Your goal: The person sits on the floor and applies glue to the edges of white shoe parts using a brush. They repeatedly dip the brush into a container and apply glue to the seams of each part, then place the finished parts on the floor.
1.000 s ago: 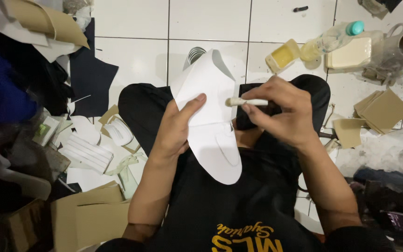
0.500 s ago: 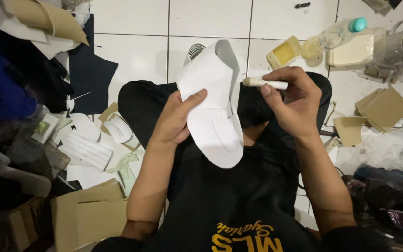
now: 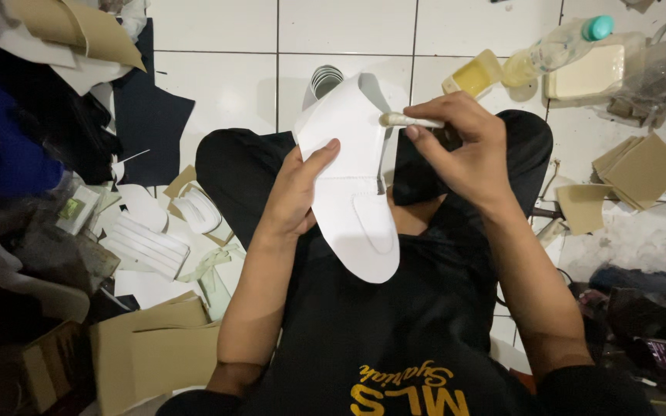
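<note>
My left hand [image 3: 300,189] grips a white shoe-shaped cut piece [image 3: 352,181] from its left edge, thumb across the front, holding it upright over my lap. My right hand [image 3: 462,150] holds a small white-handled brush [image 3: 410,121], its tip touching the upper right edge of the white piece. The piece has a stitched seam across the middle and a rounded lower end pointing toward my body. I sit cross-legged in black clothes on white floor tiles.
White cut strips [image 3: 148,245] and brown card sheets [image 3: 156,347] lie at my left. A yellow glue tub [image 3: 473,75], a plastic bottle [image 3: 553,50] and a cream tray [image 3: 591,73] stand at far right. Brown card pieces [image 3: 641,169] lie at right. Dark clutter fills the left edge.
The white piece has turned and shifted a little; my right hand has moved the brush up along its right edge toward the top.
</note>
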